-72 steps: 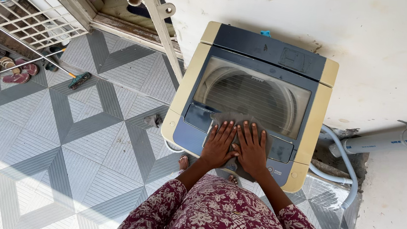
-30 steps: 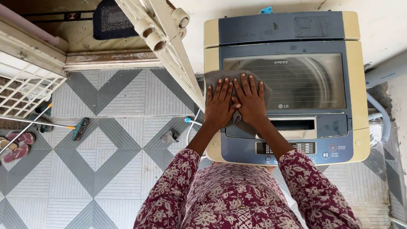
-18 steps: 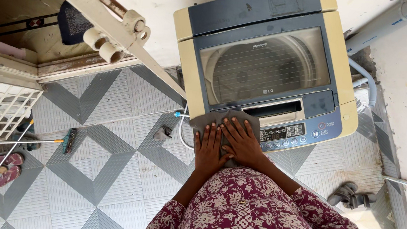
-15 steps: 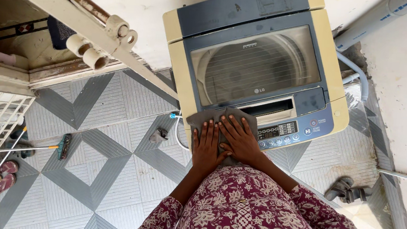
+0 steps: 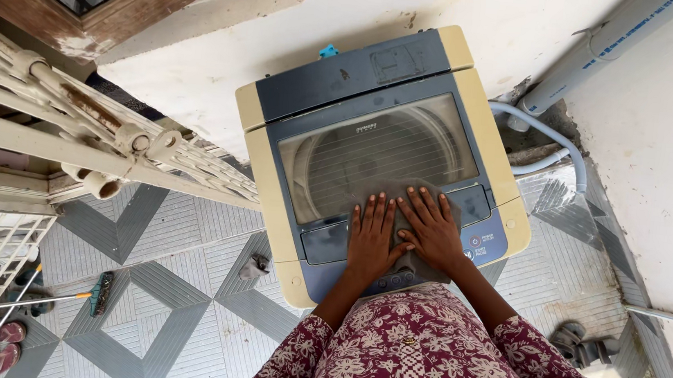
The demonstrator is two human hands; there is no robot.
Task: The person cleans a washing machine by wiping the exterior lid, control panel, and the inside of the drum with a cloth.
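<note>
fingers (image 5: 373, 214) of both hands lie flat and spread, gripping nothing, palms pressing one grey cloth (image 5: 421, 265) against the front of the lid. left hand (image 5: 371, 243) and right hand (image 5: 434, 230) sit side by side, thumbs touching or nearly so.

items, largest to smallest:

- one tiled floor (image 5: 176, 313): square ribbed tiles, grey and white, set in diamond patterns.
- one top-loading washing machine (image 5: 263, 178): boxy cream body, slate-blue top, against a white plastered wall (image 5: 420, 0). its lid holds one clear window (image 5: 372, 155) with fine horizontal lines; the round drum shows through. the cloth lies at the lid's front edge, over the control panel, mostly hidden under the hands.
- one cream metal gate (image 5: 70, 139): bars and tubular hinges, rust patches, left of the machine.
- one white rigid pipe (image 5: 588, 53) and one pale flexible hose (image 5: 559, 141), both at the machine's right rear.
- one long-handled brush (image 5: 100, 294) lying on the tiles, lower left.
- one pair of grey sandals (image 5: 576, 344), lower right.
- one small crumpled grey rag (image 5: 253, 267) on the floor beside the machine's front left corner.
</note>
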